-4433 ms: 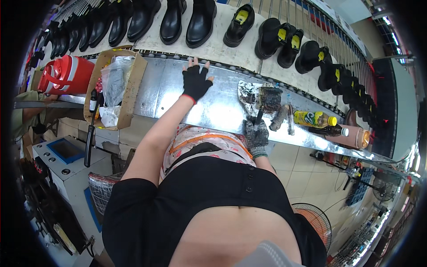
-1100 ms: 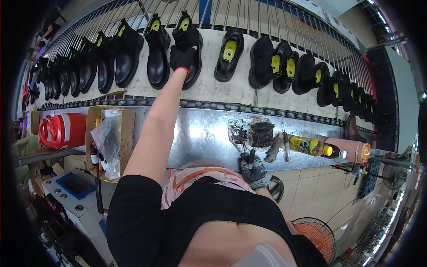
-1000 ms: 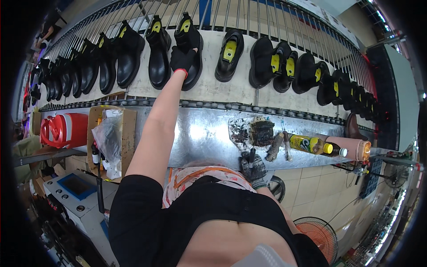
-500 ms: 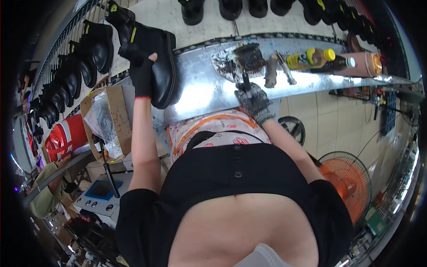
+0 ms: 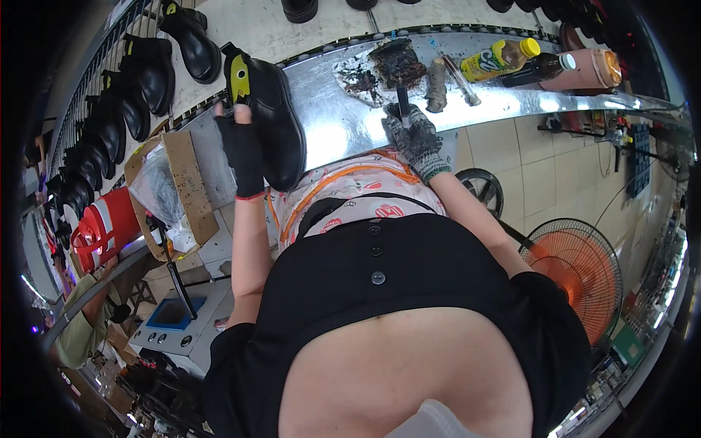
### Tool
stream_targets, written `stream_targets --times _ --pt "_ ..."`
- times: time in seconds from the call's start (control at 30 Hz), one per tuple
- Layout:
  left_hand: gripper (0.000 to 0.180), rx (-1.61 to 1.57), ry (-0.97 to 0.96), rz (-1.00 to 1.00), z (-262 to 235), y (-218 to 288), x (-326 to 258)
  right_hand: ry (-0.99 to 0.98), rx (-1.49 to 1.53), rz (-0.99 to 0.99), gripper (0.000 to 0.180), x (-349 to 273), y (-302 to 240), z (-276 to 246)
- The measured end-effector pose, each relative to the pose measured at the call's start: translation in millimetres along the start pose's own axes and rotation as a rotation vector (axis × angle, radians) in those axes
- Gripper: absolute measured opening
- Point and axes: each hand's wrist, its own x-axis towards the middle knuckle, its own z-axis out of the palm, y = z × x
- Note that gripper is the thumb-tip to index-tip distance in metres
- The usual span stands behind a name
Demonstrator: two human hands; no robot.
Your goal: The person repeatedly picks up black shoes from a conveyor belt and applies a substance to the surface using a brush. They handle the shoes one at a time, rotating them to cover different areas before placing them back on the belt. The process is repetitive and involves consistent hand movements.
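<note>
Black boot [image 5: 269, 117] now off the rack and down at the metal desk [image 5: 343, 124] — left hand [image 5: 239, 146], fingers wrapped round its shaft, holds it at 10 o'clock. Right hand [image 5: 413, 135] (grimy glove) still grips a dark brush handle [image 5: 402, 98] at 12, by the smeared glue pad [image 5: 380, 67] — gluing looks close.

Left hand [image 5: 239, 150] raised, right hand [image 5: 415, 135] clenched.

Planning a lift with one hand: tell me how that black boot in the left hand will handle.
The black boot probably holds its shape, its upper standing unsupported. Its thick sole suggests some weight. The left hand grips one side only, so it may tilt.
</note>
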Motion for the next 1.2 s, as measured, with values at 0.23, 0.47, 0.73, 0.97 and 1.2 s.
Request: stream_targets --times 0.23,0.47,0.73,0.97,1.2 --pt "0.052 -0.099 -0.219 -0.134 -3.8 24.1 87.1 -0.098 -0.063 0.183 0.032 -20.1 -20.5 -22.6" --pt "0.050 -0.106 -0.769 -0.135 6.9 6.4 131.7 -0.055 -0.158 0.297 0.043 -34.0 -20.0 -34.0" --pt "0.052 -0.326 -0.717 -0.088 9.8 -14.6 136.8 -0.013 -0.143 0.122 0.064 -27.4 -44.8 -49.4" --pt "0.068 -0.345 -0.714 -0.029 -10.0 -9.5 137.6 -0.065 0.147 0.287 0.055 -25.3 -32.2 -48.1" --pt "0.080 -0.705 -1.016 0.534 -6.4 44.2 115.6 -0.011 0.603 0.241 0.051 -44.1 -36.8 -48.8"
